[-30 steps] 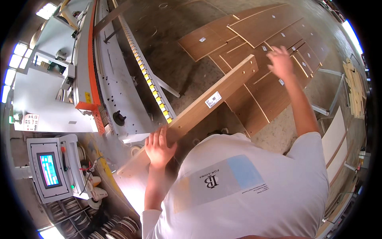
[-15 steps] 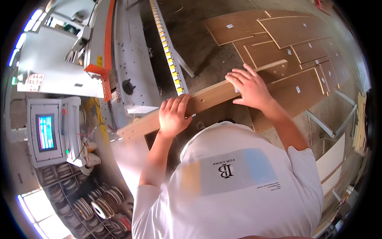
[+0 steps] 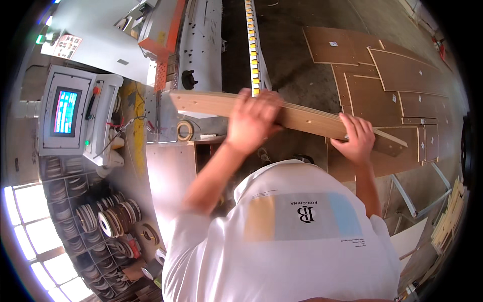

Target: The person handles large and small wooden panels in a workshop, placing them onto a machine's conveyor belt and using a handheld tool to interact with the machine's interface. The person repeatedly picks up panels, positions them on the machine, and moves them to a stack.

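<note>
Your left hand (image 3: pixel 251 121) and right hand (image 3: pixel 358 138), well apart — both gripping a long wooden board (image 3: pixel 297 119) — brown labelled panels (image 3: pixel 377 98) spread to your right.

We wore a white tee (image 3: pixel 282 267), short sleeves (image 3: pixel 188 236). Print had yellow, grey and pale-blue panels (image 3: pixel 287 229), black monogram (image 3: pixel 306 214), tiny dark text (image 3: pixel 359 246). Forearms (image 3: pixel 209 181) bare.
</note>
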`<state>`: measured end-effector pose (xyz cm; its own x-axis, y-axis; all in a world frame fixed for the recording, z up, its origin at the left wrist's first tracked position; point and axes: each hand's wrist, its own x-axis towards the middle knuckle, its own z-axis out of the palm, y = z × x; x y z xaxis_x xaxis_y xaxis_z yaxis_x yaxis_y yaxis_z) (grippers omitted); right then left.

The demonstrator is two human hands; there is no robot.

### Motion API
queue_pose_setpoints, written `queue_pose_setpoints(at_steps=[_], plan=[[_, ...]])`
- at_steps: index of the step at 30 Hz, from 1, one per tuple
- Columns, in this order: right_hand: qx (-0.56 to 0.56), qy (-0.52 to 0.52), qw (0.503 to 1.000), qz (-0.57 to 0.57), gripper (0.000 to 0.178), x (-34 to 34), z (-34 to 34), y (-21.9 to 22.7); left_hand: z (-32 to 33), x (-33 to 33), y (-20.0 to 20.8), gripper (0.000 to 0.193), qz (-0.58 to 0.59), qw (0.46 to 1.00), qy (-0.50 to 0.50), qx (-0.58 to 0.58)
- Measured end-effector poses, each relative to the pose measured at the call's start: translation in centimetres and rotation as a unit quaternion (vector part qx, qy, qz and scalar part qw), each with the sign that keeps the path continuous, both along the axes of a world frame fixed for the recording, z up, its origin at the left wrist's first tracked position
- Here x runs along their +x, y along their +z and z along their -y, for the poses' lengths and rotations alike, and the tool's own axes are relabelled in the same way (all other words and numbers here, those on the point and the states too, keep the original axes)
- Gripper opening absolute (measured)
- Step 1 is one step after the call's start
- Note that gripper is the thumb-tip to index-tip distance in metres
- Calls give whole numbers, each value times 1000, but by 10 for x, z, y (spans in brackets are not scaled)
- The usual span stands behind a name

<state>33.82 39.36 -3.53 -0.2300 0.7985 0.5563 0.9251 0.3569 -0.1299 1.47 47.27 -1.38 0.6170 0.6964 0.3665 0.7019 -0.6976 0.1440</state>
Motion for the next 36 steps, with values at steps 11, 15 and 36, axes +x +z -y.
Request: queue_pose_setpoints(at_steps=[11, 15, 36], plan=[[-36, -43, 998, 15, 70, 44, 35, 5, -23, -228, -30, 60, -48, 948, 295, 110], [-35, -26, 999, 15, 68, 26, 24, 3, 12, -77, -10, 74, 56, 993, 91, 48], [-288, -319, 903, 1, 57, 178, 25, -41, 82, -185, -96, 55, 61, 980, 174, -77]])
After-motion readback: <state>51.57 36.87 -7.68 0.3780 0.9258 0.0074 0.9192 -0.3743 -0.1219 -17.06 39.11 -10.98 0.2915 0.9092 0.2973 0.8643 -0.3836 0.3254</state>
